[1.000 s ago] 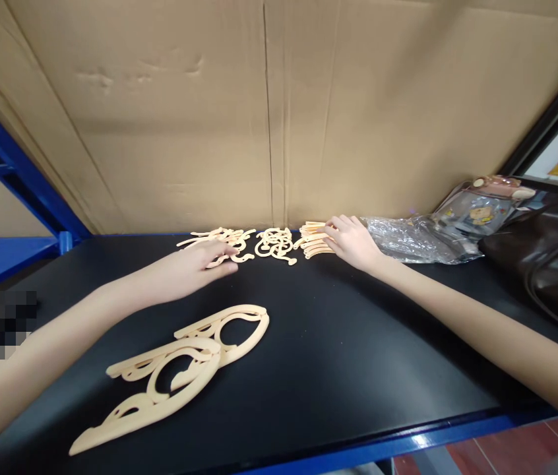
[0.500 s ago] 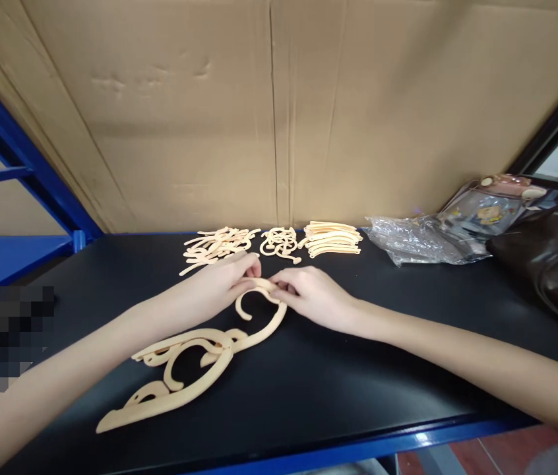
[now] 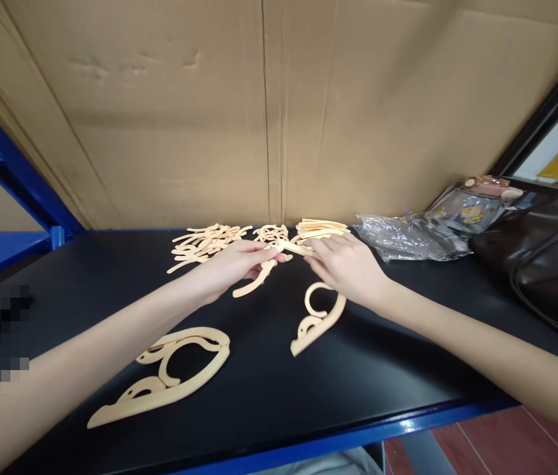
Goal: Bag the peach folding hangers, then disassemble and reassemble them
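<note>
A beige, curved hanger piece (image 3: 255,282) is pinched in my left hand (image 3: 239,264), its end pointing down toward me. A straighter strip of the same colour (image 3: 296,248) spans between the fingers of both hands. My right hand (image 3: 351,262) has its fingers closed over the upper part of a partly folded plastic-looking hanger (image 3: 326,322), whose arm and C-shaped part show below the palm. Whether these held pieces are joined is hidden by the fingers. Nearer me, left of centre, a second folded hanger (image 3: 194,382) lies flat on the black table.
Behind the hands lie loose hanger arms (image 3: 204,244), small hooks (image 3: 270,234) and a stack of curved bars (image 3: 321,227). Crumpled clear plastic bags (image 3: 407,236) and a dark leather bag (image 3: 546,244) are at right. A cardboard wall (image 3: 175,132) stands behind.
Both hands have moved farther back, the right one also rightward. The hanger part between them has swung away from the folded hanger on the table and now hangs below the right hand.
</note>
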Available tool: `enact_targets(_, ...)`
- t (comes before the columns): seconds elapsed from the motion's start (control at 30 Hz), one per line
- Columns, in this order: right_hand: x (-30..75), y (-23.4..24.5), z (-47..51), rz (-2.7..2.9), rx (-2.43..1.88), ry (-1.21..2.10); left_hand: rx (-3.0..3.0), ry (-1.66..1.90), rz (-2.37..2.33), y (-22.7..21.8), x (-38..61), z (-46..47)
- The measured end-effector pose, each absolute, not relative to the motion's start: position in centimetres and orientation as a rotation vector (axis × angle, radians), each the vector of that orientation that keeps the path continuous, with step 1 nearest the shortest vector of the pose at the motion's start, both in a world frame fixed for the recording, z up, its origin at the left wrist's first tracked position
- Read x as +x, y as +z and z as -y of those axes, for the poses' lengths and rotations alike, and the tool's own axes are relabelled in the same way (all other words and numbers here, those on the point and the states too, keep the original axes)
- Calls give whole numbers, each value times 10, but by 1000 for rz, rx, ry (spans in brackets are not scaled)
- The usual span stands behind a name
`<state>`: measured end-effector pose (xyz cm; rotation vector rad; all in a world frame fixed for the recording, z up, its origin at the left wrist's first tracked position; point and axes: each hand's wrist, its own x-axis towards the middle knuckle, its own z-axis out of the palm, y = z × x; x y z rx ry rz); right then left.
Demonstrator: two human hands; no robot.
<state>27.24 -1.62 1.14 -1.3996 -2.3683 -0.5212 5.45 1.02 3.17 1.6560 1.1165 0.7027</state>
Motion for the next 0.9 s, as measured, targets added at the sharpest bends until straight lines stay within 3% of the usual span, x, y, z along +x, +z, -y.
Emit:
enact_targets(0.1, 265, 12, 11, 2460, -1359, -589, 1554, 661, -1133, 35, 72, -6)
enact_targets(0.33, 258, 8, 0, 2427, -1596, -242, 1563, 739, -1184, 23, 99, -13)
enact_targets(0.5, 266, 11, -8, 2332, -1526, 123, 1747, 763, -1140, 13, 108, -17)
enact_targets(0.7, 311, 16, -36, 1954, -1471, 554, 2047, 475, -926, 33, 102, -8)
enact_targets(0.9, 328, 22, -31, 1572, -1309, 894, 2082, 834, -1456, 47, 41, -70)
